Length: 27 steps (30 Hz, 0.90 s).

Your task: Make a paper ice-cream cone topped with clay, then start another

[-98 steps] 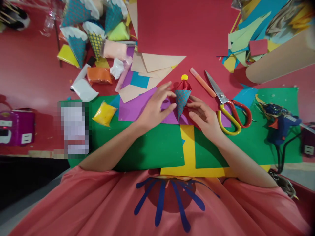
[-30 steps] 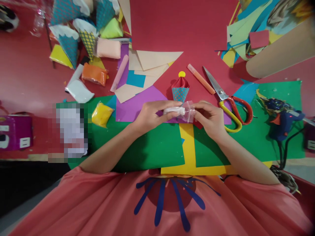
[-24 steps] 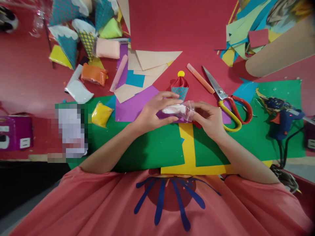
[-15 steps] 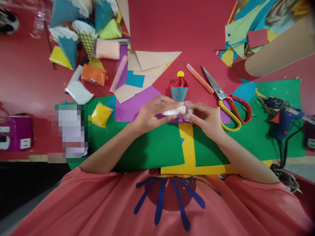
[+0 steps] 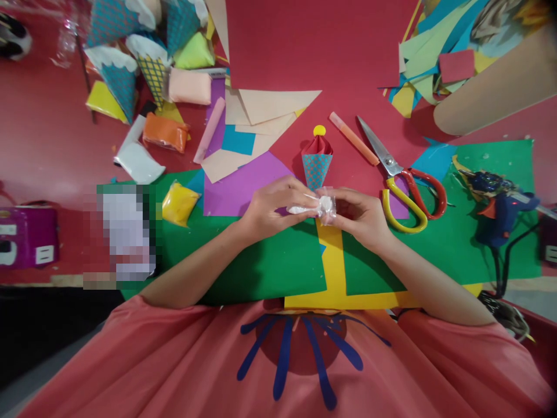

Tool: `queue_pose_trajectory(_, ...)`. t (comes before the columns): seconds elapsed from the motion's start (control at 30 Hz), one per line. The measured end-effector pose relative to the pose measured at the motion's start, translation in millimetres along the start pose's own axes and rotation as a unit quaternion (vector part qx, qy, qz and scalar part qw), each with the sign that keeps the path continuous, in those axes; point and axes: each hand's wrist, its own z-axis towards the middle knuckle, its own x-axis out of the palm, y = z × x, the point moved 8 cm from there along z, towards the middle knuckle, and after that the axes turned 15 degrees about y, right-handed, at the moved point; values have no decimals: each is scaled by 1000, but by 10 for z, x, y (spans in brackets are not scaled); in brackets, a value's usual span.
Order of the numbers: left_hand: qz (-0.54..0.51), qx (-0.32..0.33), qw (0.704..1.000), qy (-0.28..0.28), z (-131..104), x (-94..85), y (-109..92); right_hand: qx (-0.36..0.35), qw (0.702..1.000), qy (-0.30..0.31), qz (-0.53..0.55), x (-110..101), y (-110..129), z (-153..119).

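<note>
Between my two hands is a small clear plastic packet of white clay [image 5: 325, 206]. My left hand [image 5: 276, 204] is closed on the packet's left part, with white showing between thumb and fingers. My right hand [image 5: 363, 215] pinches the plastic at its right side. Just beyond my fingertips lies a small paper cone [image 5: 317, 168], blue with a brown dotted pattern, red folded paper inside and a yellow round piece on top. Scissors [image 5: 391, 168] with one yellow and one red handle lie open to the right, beside an orange marker-like stick [image 5: 353, 138].
Packets of coloured clay, such as an orange one [image 5: 165, 132] and a yellow one [image 5: 180, 203], lie left, near several patterned cones [image 5: 115, 78]. A blue glue gun [image 5: 505, 215] rests on green sheets [image 5: 261, 261] at right. A cardboard tube [image 5: 491, 87] stands at upper right.
My hands have shifted slightly toward me, and the plastic packet has turned so its white end faces up. More of the cone's tip now shows.
</note>
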Motion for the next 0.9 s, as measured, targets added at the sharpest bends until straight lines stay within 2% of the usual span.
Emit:
queue_pose_trajectory(0.23,-13,40,999,-31,5,-21,-65,-2,1000,11,12,54,11,-11)
queue_pose_trajectory(0.5,-176,-13,984,23,19,57,24,-11,1000,-12,10,14,23,-22)
queue_pose_trajectory(0.67,-294,-66,953,-29,-2,117,163,-26,1000,-13,-11,15,42,-31)
queue_pose_trajectory(0.73,-312,-72,947,-31,-4,154,174,-39,999,-12,-32,25,63,-26)
queue_pose_trajectory(0.9,-296,-38,954,-15,29,161,99,-70,995,-15,-70,33,119,-17)
